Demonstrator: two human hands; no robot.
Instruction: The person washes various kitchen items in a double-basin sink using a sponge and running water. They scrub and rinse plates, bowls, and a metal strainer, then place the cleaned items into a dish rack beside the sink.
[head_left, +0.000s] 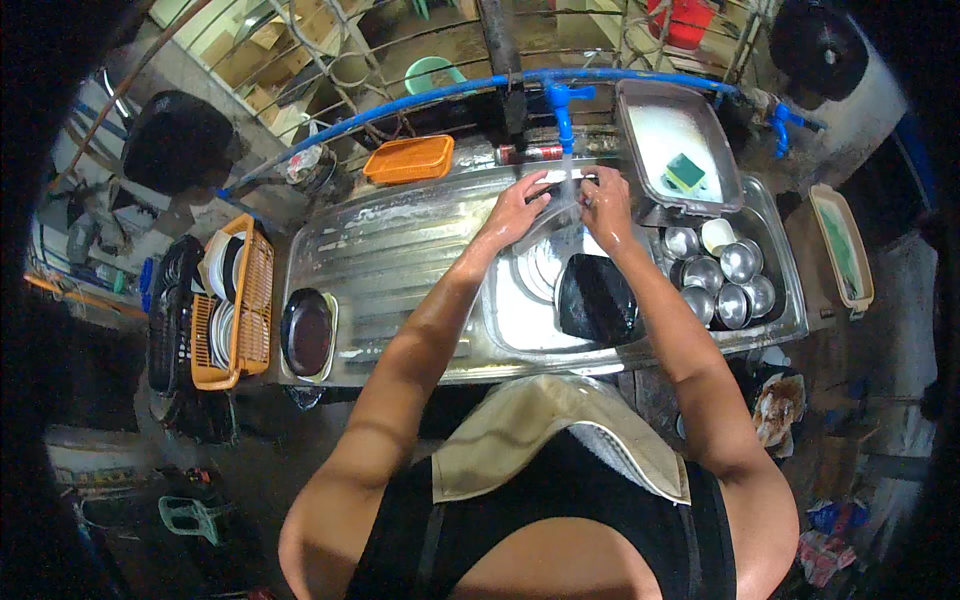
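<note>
Water runs from the blue tap (562, 124) between my hands. My left hand (517, 211) and my right hand (606, 204) grip opposite sides of a dark dish (553, 189), held under the stream above the left sink bowl (506, 319). My fingers and the splash hide much of its shape. A translucent curved sheet, perhaps water, spreads below it. Under my hands, pale round plates (534, 271) lie in the bowl beside a black squarish plate (598, 300). Near my right forearm, several small metal bowls (702, 274) fill the right sink bowl.
A grey tub (651, 154) of suds holds a green-yellow sponge (685, 172). On the ribbed drainboard (390, 259) sits a dark oval dish (308, 332). An orange rack (253, 300) of plates stands left, an orange basket (411, 159) behind. A blue pipe (465, 88) crosses the back.
</note>
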